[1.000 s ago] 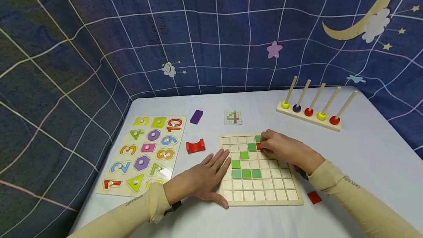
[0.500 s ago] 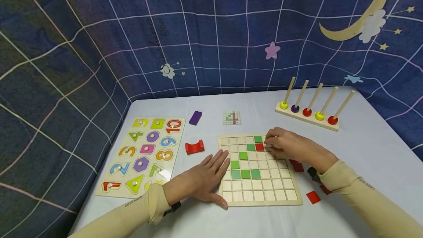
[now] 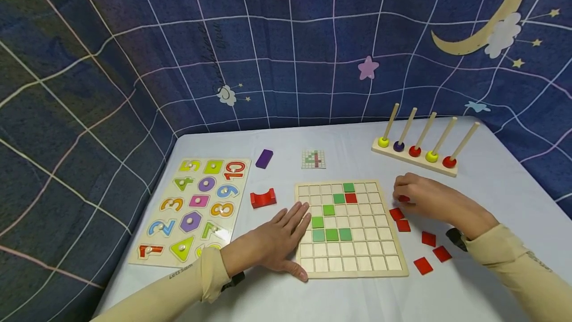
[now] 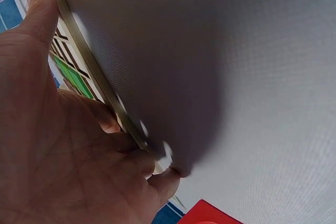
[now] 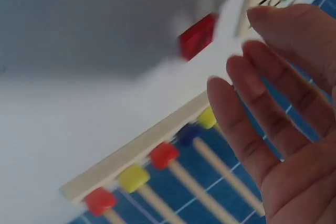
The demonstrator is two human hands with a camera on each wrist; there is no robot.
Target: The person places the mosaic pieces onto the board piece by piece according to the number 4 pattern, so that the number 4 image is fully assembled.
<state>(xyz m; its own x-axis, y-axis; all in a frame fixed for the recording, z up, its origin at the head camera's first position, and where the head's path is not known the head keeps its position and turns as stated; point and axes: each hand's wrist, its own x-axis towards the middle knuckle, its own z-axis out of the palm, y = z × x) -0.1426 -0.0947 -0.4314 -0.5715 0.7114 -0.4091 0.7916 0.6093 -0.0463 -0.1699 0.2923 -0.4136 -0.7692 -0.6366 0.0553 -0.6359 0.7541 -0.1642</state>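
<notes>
A wooden grid board (image 3: 353, 278) lies on the white table with several green tiles (image 3: 328, 210) and one red tile (image 3: 350, 198) set in its squares. My left hand (image 3: 277, 237) rests flat along the board's left edge, its fingers straight and spread over the rim; the thumb touches the near corner. Off the board's right side hovers my right hand (image 3: 424, 198), fingers relaxed and nothing between them in the right wrist view. Close by it lies a loose red tile (image 5: 197, 36). Several more red tiles (image 3: 429, 239) are scattered between the board and the right forearm.
To the left lies a number puzzle board (image 3: 143, 260). A red arch block (image 3: 263, 198), a purple block (image 3: 264, 159) and a small pattern card (image 3: 314, 159) sit behind the left hand. A peg stand with coloured beads (image 3: 413, 159) stands at the back right.
The right hand has left the red tile in the grid's second row and moved right, to the loose red tiles. The left hand has stayed on the board's edge.
</notes>
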